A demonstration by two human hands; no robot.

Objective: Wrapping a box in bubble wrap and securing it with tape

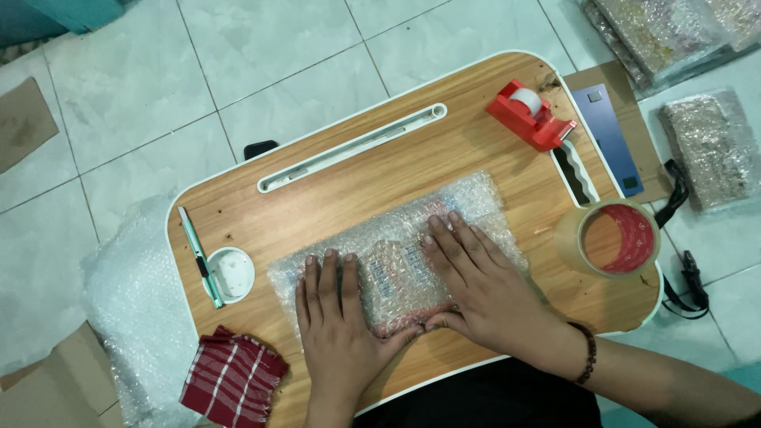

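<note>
Pressing flat, both spread hands, left hand (337, 317) and right hand (479, 289), are smoothing the bubble-wrapped packet (396, 250) mid-worktop (333, 194); keeping even pressure is helping.

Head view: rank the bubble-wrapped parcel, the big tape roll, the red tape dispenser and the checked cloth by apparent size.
1. bubble-wrapped parcel, clearly largest.
2-4. checked cloth, big tape roll and red tape dispenser look too alike to rank surely.
</note>
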